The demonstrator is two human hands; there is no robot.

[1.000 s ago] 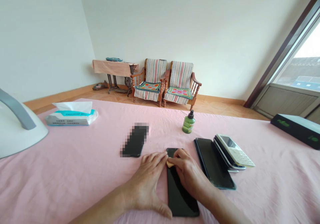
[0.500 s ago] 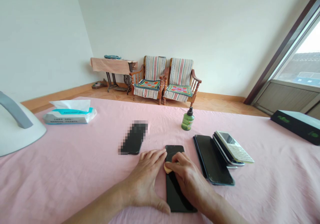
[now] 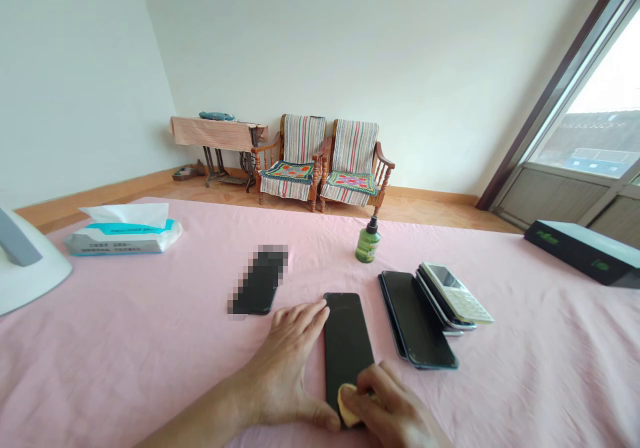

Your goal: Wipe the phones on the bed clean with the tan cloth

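A black smartphone [image 3: 345, 335] lies face up on the pink cloth in front of me. My left hand [image 3: 285, 361] rests along its left side, thumb and fingers spread apart, with fingertips touching the upper edge and the thumb at the lower corner. Pinched in my right hand [image 3: 387, 401] is a small pale yellow sponge [image 3: 347, 405], pressed on the lower part of the screen. Another dark phone [image 3: 260, 285], partly pixelated, lies to the left. Stacked phones [image 3: 420, 321] sit to the right, with a white keypad phone [image 3: 457, 291] on top of one pile.
A green spray bottle [image 3: 368, 243] stands beyond the phones. At the left are a tissue pack [image 3: 123, 238] and a white appliance with a grey handle [image 3: 30, 268]. A black box [image 3: 585, 251] lies far right. Two wooden chairs [image 3: 350, 161] stand past the cloth-covered surface [image 3: 165, 341].
My right hand has slid the sponge from the upper part of the screen down to its lower end. My left hand stays beside the phone. The view has shifted slightly.
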